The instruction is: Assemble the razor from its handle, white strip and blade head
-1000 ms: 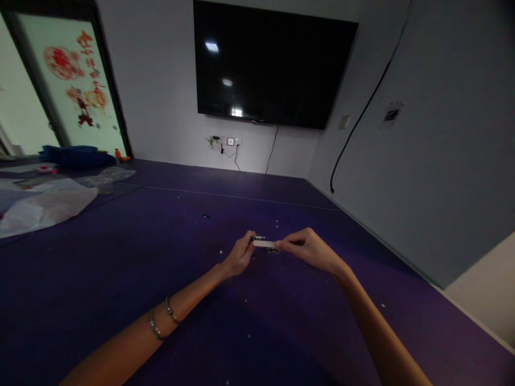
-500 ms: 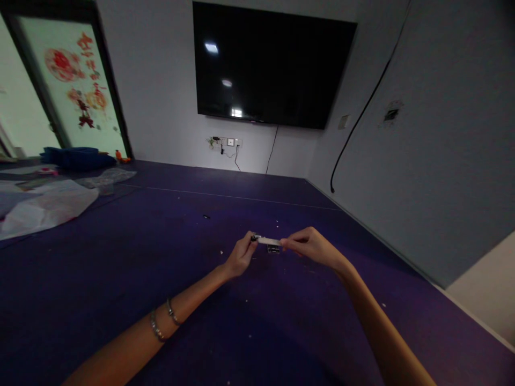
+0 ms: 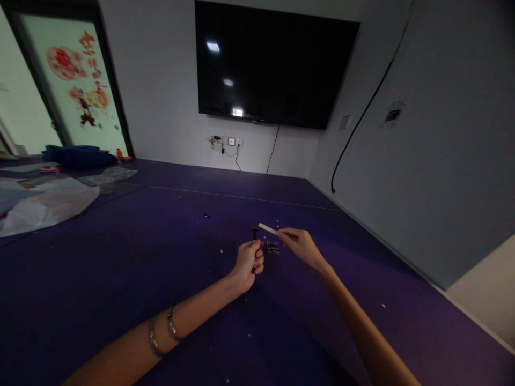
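Our left hand (image 3: 249,261) is curled into a loose fist just above the purple floor (image 3: 120,268), and a small dark piece (image 3: 255,232) stands up out of the top of it, gripped between thumb and forefinger. Our right hand (image 3: 301,246) sits just beside it, to the right and a little farther out, its fingertips pinching one end of a thin white strip (image 3: 268,229). The strip's long axis runs from those fingers up and to the left — its free end points toward the dark piece and stops near it, the two apart by a small gap. So the hands face each other across that gap, the left one lower and nearer to us.

Between and just below them a small dark part with pale markings (image 3: 273,247) lies flat on the floor, closer to the right hand; what it is we cannot tell.

Farther out, pale specks dot the floor, crumpled plastic sheeting (image 3: 48,203) lies well off to the left, and a dark wall screen (image 3: 273,64) hangs ahead.
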The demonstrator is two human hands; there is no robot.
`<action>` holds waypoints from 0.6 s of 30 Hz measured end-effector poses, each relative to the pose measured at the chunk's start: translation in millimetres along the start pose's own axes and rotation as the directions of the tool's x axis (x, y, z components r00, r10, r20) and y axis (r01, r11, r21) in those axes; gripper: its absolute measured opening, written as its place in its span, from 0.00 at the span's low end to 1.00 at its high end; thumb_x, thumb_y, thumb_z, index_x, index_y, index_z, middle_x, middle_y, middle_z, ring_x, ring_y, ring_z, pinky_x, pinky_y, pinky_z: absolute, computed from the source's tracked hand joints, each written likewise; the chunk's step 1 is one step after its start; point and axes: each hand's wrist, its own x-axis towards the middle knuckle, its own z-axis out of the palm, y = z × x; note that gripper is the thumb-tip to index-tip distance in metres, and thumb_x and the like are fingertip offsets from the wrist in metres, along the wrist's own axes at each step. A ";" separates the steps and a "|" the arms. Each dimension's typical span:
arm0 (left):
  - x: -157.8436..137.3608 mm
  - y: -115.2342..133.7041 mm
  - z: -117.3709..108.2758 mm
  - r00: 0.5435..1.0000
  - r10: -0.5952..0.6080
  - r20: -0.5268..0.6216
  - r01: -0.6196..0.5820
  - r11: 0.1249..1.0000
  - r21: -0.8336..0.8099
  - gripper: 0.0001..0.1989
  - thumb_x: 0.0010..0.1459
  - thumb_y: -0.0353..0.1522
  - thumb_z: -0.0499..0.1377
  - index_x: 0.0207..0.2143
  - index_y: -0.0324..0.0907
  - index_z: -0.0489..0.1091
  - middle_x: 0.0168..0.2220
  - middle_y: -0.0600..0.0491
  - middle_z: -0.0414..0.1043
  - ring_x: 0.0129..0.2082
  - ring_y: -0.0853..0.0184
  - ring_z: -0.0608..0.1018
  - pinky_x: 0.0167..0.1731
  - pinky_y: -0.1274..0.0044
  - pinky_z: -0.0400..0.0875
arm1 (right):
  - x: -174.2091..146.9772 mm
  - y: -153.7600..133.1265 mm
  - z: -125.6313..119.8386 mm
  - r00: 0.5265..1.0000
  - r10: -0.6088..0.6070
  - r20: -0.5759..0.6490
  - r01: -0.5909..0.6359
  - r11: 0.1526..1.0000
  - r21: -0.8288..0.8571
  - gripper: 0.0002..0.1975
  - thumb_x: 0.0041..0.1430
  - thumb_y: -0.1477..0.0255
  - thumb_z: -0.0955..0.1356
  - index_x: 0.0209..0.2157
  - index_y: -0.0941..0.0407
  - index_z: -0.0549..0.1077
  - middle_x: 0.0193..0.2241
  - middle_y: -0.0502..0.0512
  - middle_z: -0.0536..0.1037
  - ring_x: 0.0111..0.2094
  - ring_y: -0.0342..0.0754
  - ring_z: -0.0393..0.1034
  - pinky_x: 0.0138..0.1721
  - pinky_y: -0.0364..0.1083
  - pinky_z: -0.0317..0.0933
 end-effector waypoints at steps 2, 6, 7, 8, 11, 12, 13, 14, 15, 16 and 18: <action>-3.6 0.2 2.2 1.000 -0.015 -0.017 0.015 1.000 -0.006 0.08 0.54 0.34 0.56 0.29 0.39 0.60 0.15 0.65 0.50 0.09 0.82 0.50 0.09 0.84 0.40 | 0.0 5.7 8.4 1.000 -0.010 -0.014 0.010 1.000 -0.009 0.17 0.55 0.61 0.63 0.32 0.57 0.78 0.24 0.53 0.76 0.26 0.46 0.67 0.28 0.43 0.59; -6.4 -0.8 3.6 0.998 -0.054 -0.035 0.055 0.998 0.010 0.05 0.56 0.31 0.53 0.28 0.39 0.60 0.14 0.65 0.49 0.08 0.82 0.50 0.10 0.84 0.38 | -0.1 15.9 16.2 0.999 0.009 -0.049 -0.011 0.999 -0.040 0.16 0.55 0.61 0.63 0.35 0.54 0.78 0.32 0.55 0.79 0.34 0.52 0.72 0.34 0.47 0.63; -6.5 -1.1 3.5 0.997 -0.064 -0.035 0.064 0.998 0.016 0.05 0.56 0.31 0.53 0.28 0.39 0.60 0.14 0.65 0.49 0.08 0.82 0.49 0.10 0.84 0.38 | -0.1 18.1 16.2 0.997 0.017 -0.071 -0.021 0.998 -0.058 0.15 0.55 0.61 0.64 0.35 0.53 0.78 0.33 0.55 0.80 0.36 0.52 0.72 0.36 0.47 0.63; -6.7 -1.4 3.2 0.997 -0.073 -0.033 0.074 0.997 0.022 0.05 0.56 0.31 0.53 0.28 0.39 0.60 0.14 0.65 0.49 0.08 0.82 0.49 0.10 0.84 0.38 | -0.1 20.0 15.9 0.996 0.023 -0.088 -0.029 0.997 -0.071 0.15 0.55 0.61 0.64 0.35 0.52 0.78 0.35 0.55 0.79 0.37 0.53 0.72 0.37 0.48 0.63; -6.6 -3.3 2.1 0.995 -0.095 -0.022 0.096 0.995 0.033 0.05 0.56 0.31 0.54 0.28 0.39 0.60 0.14 0.66 0.48 0.08 0.82 0.49 0.10 0.83 0.37 | -0.1 24.2 13.8 0.997 0.029 -0.065 -0.033 0.997 -0.072 0.14 0.54 0.60 0.65 0.36 0.51 0.78 0.36 0.54 0.79 0.38 0.53 0.73 0.38 0.48 0.64; -6.4 -4.1 1.8 0.995 -0.103 -0.018 0.103 0.994 0.033 0.06 0.56 0.32 0.54 0.29 0.39 0.60 0.14 0.66 0.48 0.08 0.82 0.49 0.10 0.83 0.37 | 0.0 25.0 13.3 0.998 0.030 -0.049 -0.034 0.997 -0.072 0.14 0.54 0.61 0.65 0.35 0.51 0.78 0.35 0.53 0.80 0.37 0.53 0.73 0.38 0.48 0.64; -6.1 -5.0 1.5 0.994 -0.110 -0.017 0.111 0.993 0.032 0.06 0.56 0.32 0.54 0.29 0.39 0.60 0.14 0.66 0.48 0.08 0.82 0.49 0.10 0.83 0.37 | 0.0 25.6 12.9 0.999 0.032 -0.042 -0.035 0.996 -0.082 0.13 0.54 0.61 0.65 0.35 0.51 0.78 0.35 0.53 0.80 0.37 0.52 0.73 0.37 0.48 0.64; -5.7 -5.8 1.3 0.993 -0.116 -0.022 0.117 0.993 0.032 0.05 0.56 0.31 0.54 0.28 0.39 0.60 0.14 0.66 0.47 0.08 0.81 0.49 0.10 0.83 0.37 | 0.1 26.0 12.6 0.998 0.031 -0.048 -0.035 0.994 -0.102 0.12 0.54 0.61 0.65 0.35 0.50 0.78 0.35 0.53 0.80 0.37 0.52 0.73 0.37 0.48 0.64; -5.2 -6.3 1.1 0.992 -0.119 -0.028 0.120 0.992 0.031 0.05 0.56 0.31 0.54 0.28 0.39 0.60 0.14 0.66 0.47 0.09 0.81 0.49 0.10 0.83 0.37 | 0.3 26.4 12.5 0.997 0.025 -0.070 -0.033 0.992 -0.125 0.12 0.54 0.62 0.65 0.35 0.50 0.78 0.35 0.53 0.80 0.37 0.52 0.73 0.38 0.48 0.64; -4.7 -6.7 1.0 0.992 -0.119 -0.035 0.120 0.992 0.031 0.05 0.56 0.31 0.54 0.28 0.39 0.60 0.14 0.66 0.47 0.09 0.81 0.49 0.10 0.84 0.37 | 0.6 26.8 12.5 0.995 0.014 -0.097 -0.027 0.990 -0.140 0.12 0.54 0.62 0.65 0.35 0.50 0.78 0.35 0.53 0.80 0.37 0.52 0.73 0.38 0.48 0.64; -3.9 -6.5 0.8 0.993 -0.111 -0.048 0.113 0.993 0.031 0.05 0.56 0.31 0.54 0.28 0.39 0.60 0.14 0.66 0.47 0.09 0.81 0.49 0.10 0.83 0.37 | 1.3 28.0 12.4 0.993 -0.009 -0.116 -0.005 0.993 -0.120 0.13 0.54 0.62 0.65 0.35 0.51 0.78 0.35 0.55 0.80 0.36 0.52 0.73 0.38 0.48 0.63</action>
